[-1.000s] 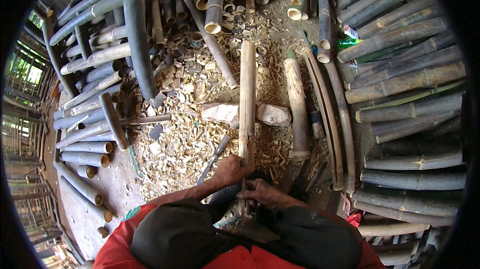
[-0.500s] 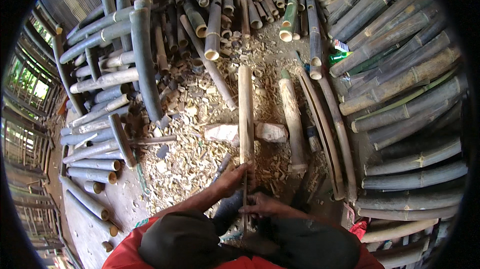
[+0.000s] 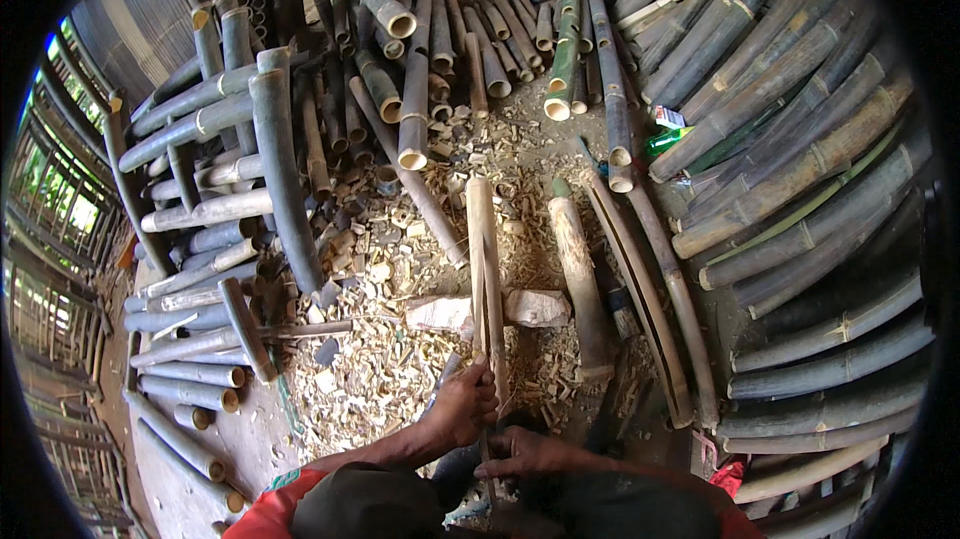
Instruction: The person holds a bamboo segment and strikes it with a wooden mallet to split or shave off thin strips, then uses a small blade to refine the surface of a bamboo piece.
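A peeled pale bamboo length (image 3: 479,204) points away from me, its far end raised. A long narrow gap runs along it toward my hands. Part of it crosses a whitish wood block (image 3: 540,308) lying crosswise. My left hand (image 3: 463,406) is closed around the near part of the bamboo, fingers curled. Just below and to the right, my right hand (image 3: 532,454) is closed, thumb and fingers pinching a thin narrow strip (image 3: 487,484) that runs down between my knees. Whether the strip belongs to the bamboo, I cannot tell.
Pale chips and shavings (image 3: 370,379) cover the ground. A thick bamboo piece (image 3: 578,279) and a long split pole (image 3: 640,289) lie to the right. Stacked dark bamboo poles (image 3: 800,239) fill the right side. A bamboo rack (image 3: 285,179) holds cut poles on the left.
A narrow lengthwise gap now shows in the bamboo, where it looked whole before. My left fist has turned and closed more around it. The whole view has shifted, with things lower in it.
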`<act>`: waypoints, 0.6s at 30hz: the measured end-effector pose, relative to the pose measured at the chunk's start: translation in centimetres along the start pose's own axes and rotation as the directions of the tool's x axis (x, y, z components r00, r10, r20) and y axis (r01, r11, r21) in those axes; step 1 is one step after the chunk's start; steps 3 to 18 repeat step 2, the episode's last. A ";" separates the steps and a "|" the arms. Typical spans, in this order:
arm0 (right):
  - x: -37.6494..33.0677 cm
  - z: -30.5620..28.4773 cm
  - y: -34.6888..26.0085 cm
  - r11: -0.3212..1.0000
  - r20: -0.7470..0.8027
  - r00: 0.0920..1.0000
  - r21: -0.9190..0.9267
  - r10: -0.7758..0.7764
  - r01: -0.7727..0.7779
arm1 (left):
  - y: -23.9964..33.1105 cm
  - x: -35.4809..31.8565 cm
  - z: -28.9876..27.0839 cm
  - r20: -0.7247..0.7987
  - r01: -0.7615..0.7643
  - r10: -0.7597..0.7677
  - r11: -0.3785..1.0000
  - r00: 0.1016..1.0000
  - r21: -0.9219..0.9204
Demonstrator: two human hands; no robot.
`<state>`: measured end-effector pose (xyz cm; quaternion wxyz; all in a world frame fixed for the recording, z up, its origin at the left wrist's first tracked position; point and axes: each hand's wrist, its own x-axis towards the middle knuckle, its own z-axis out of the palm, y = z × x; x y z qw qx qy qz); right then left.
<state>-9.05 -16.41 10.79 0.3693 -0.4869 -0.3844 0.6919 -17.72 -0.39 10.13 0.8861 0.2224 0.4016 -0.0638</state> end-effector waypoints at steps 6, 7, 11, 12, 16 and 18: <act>-0.1 -0.5 -0.9 0.996 0.058 0.995 0.023 0.082 -0.084 | 0.5 0.1 0.1 0.051 -0.012 0.013 1.000 0.999 -0.025; -0.1 -0.5 -0.9 0.996 0.058 0.995 0.023 0.082 -0.084 | 0.5 0.1 0.1 0.051 -0.012 0.013 1.000 0.999 -0.025; -0.1 -0.5 -0.9 0.996 0.058 0.995 0.023 0.082 -0.084 | 0.5 0.1 0.1 0.051 -0.012 0.013 1.000 0.999 -0.025; -0.1 -0.5 -0.9 0.996 0.058 0.995 0.023 0.082 -0.084 | 0.5 0.1 0.1 0.051 -0.012 0.013 1.000 0.999 -0.025; -0.1 -0.5 -0.9 0.996 0.058 0.995 0.023 0.082 -0.084 | 0.5 0.1 0.1 0.051 -0.012 0.013 1.000 0.999 -0.025; -0.1 -0.5 -0.9 0.996 0.058 0.995 0.023 0.082 -0.084 | 0.5 0.1 0.1 0.051 -0.012 0.013 1.000 0.999 -0.025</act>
